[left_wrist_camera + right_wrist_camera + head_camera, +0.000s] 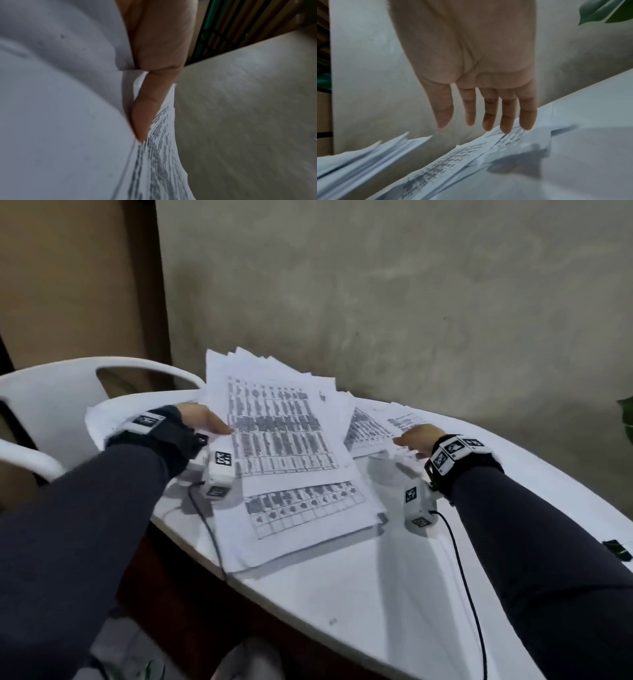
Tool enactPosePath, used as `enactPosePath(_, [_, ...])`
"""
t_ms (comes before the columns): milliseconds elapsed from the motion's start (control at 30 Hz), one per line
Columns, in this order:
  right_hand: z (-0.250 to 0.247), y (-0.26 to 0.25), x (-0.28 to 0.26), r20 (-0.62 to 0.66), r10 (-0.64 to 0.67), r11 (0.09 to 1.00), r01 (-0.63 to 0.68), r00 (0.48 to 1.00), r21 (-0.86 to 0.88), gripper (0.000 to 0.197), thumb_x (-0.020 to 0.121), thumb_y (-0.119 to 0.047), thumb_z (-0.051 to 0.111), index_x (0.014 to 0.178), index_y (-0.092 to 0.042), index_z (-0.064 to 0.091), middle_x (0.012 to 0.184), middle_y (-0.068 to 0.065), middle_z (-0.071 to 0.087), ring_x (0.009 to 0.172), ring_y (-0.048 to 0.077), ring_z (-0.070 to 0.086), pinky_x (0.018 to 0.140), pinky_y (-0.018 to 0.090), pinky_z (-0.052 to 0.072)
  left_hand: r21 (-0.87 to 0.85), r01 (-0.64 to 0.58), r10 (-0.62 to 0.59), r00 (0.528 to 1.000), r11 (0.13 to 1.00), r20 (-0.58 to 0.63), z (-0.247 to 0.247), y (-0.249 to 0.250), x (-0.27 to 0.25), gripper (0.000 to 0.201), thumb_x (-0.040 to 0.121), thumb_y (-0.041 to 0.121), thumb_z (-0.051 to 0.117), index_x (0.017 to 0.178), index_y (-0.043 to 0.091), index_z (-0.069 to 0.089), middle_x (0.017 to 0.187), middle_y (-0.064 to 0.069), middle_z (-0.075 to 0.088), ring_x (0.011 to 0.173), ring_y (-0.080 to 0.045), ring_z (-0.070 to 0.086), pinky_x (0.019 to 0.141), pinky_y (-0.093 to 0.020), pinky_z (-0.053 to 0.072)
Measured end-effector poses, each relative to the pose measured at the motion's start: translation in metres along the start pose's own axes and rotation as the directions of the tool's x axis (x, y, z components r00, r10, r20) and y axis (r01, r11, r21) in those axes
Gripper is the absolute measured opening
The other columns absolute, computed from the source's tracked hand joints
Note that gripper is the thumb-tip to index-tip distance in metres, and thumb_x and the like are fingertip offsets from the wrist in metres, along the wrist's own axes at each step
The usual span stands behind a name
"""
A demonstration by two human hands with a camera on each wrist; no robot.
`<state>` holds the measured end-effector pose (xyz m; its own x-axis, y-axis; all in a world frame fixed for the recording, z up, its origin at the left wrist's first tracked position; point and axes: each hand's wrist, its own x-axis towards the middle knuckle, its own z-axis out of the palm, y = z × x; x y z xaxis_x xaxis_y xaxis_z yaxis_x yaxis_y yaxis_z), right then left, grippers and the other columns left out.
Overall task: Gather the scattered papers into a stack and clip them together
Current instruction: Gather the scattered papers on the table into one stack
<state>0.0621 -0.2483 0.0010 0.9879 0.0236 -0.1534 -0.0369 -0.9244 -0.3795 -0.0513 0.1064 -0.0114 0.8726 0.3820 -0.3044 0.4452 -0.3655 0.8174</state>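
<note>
Head view shows the main stack of papers [284,453] lying loosely fanned on the white table [359,594], its far edges uneven and its printed tables blurred past reading. Two more printed sheets [380,426] lie just to the right of the stack, partly tucked under it, so how many there are cannot be told. A small dark binder clip [618,549] sits well apart at the table's right edge, cut off by the frame.

The left hand [202,419] is at the stack's left edge; the left wrist view shows its thumb [149,108] lying on the printed top sheet with paper passing under it, a pinch on the stack, though the other fingers are hidden beneath. The right hand [416,440] is spread flat with fingers straight and slightly apart, palm down, holding nothing; in the right wrist view its fingertips [506,128] touch the printed sheets.

Both forearms, in dark sleeves, reach forward over the table, wrists banded with marker-tagged cameras. A white chair [51,405] stands to the left, a grey wall [411,302] behind.
</note>
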Motion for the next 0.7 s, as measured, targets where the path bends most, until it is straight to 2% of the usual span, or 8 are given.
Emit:
enactPosePath(67, [-0.001, -0.002, 0.016, -0.028, 0.034, 0.998, -0.032, 0.999, 0.053, 0.048, 0.089, -0.027, 0.061, 0.127, 0.001, 0.054, 0.121, 0.017, 0.059, 0.1, 0.027, 0.055, 0.083, 0.033, 0.046, 0.0, 0.021, -0.021, 0.999, 1.0, -0.05, -0.024, -0.006, 0.008, 0.016, 0.086, 0.001, 0.06, 0.102, 0.0, 0.061, 0.103, -0.009, 0.057, 0.091, -0.022, 0.051, 0.071, -0.023, 0.042])
enactPosePath(167, [0.008, -0.015, 0.03, 0.026, 0.064, 0.996, -0.065, 0.998, 0.057, 0.052, 0.085, -0.028, 0.066, 0.129, -0.003, 0.052, 0.131, 0.017, 0.055, 0.101, 0.024, 0.057, 0.074, 0.026, 0.048, 0.023, 0.136, -0.132, 0.983, 0.99, -0.124, -0.047, -0.019, 0.022, 0.006, 0.085, -0.002, 0.06, 0.08, -0.001, 0.057, 0.074, -0.011, 0.05, 0.059, -0.023, 0.041, 0.042, -0.016, 0.04])
enactPosePath(267, [0.031, -0.035, 0.034, 0.028, -0.1, 0.954, 0.104, 0.995, -0.282, 0.039, 0.086, -0.049, 0.054, 0.111, -0.022, 0.065, 0.119, 0.011, 0.063, 0.107, 0.027, 0.061, 0.092, 0.033, 0.049, 0.048, 0.202, -0.198, 0.976, 0.978, -0.089, -0.057, -0.037, 0.039, 0.019, 0.076, -0.001, 0.07, 0.093, -0.004, 0.062, 0.092, -0.013, 0.058, 0.073, -0.029, 0.051, 0.059, -0.02, 0.049])
enactPosePath(367, [0.051, -0.051, 0.056, 0.151, -0.068, 0.881, 0.131, 0.986, -0.454, 0.069, 0.055, -0.087, 0.037, 0.062, -0.022, 0.06, 0.086, 0.004, 0.069, 0.087, 0.028, 0.064, 0.093, 0.041, 0.049, 0.014, 0.23, -0.23, 0.973, 0.973, 0.001, -0.067, -0.076, 0.108, 0.063, 0.043, 0.016, 0.089, 0.101, 0.0, 0.07, 0.119, -0.021, 0.064, 0.108, -0.037, 0.061, 0.101, -0.043, 0.047])
enactPosePath(467, [0.06, -0.061, 0.081, 0.236, -0.038, 0.858, 0.153, 0.971, -0.49, 0.077, 0.044, -0.096, 0.036, 0.055, -0.021, 0.052, 0.074, 0.005, 0.061, 0.088, 0.027, 0.062, 0.089, 0.041, 0.048, -0.092, 0.269, -0.267, 0.963, 0.959, 0.032, -0.058, -0.083, 0.112, 0.093, 0.018, 0.015, 0.093, 0.107, 0.0, 0.068, 0.118, -0.026, 0.064, 0.104, -0.038, 0.063, 0.094, -0.048, 0.05])
enactPosePath(533, [0.053, -0.076, 0.052, 0.249, -0.045, 0.86, 0.165, 0.967, -0.484, 0.059, 0.069, -0.078, 0.051, 0.054, -0.021, 0.045, 0.064, 0.002, 0.05, 0.084, 0.026, 0.056, 0.076, 0.032, 0.047, -0.075, 0.241, -0.242, 0.97, 0.968, 0.003, -0.038, -0.056, 0.063, 0.063, 0.049, 0.006, 0.087, 0.107, -0.004, 0.065, 0.101, -0.02, 0.07, 0.075, -0.032, 0.067, 0.062, -0.028, 0.057])
enactPosePath(600, [0.053, -0.079, 0.03, 0.245, -0.082, 0.837, 0.2, 0.966, -0.509, 0.045, 0.081, -0.056, 0.052, 0.056, -0.019, 0.048, 0.057, 0.0, 0.052, 0.075, 0.024, 0.05, 0.066, 0.029, 0.041, -0.047, 0.21, -0.21, 0.978, 0.977, 0.003, -0.018, -0.039, 0.03, 0.03, 0.075, 0.001, 0.072, 0.103, -0.007, 0.063, 0.081, -0.016, 0.068, 0.043, -0.022, 0.053, 0.037, -0.016, 0.04])
enactPosePath(700, [0.05, -0.075, 0.019, 0.21, -0.117, 0.74, 0.227, 0.971, -0.633, 0.04, 0.085, -0.049, 0.052, 0.086, -0.013, 0.067, 0.09, 0.004, 0.07, 0.088, 0.024, 0.062, 0.075, 0.028, 0.046, -0.024, 0.149, -0.15, 0.989, 0.988, -0.012, 0.011, -0.033, 0.016, 0.035, 0.08, 0.005, 0.068, 0.113, -0.003, 0.059, 0.107, -0.017, 0.057, 0.066, -0.02, 0.049, 0.048, -0.022, 0.032])
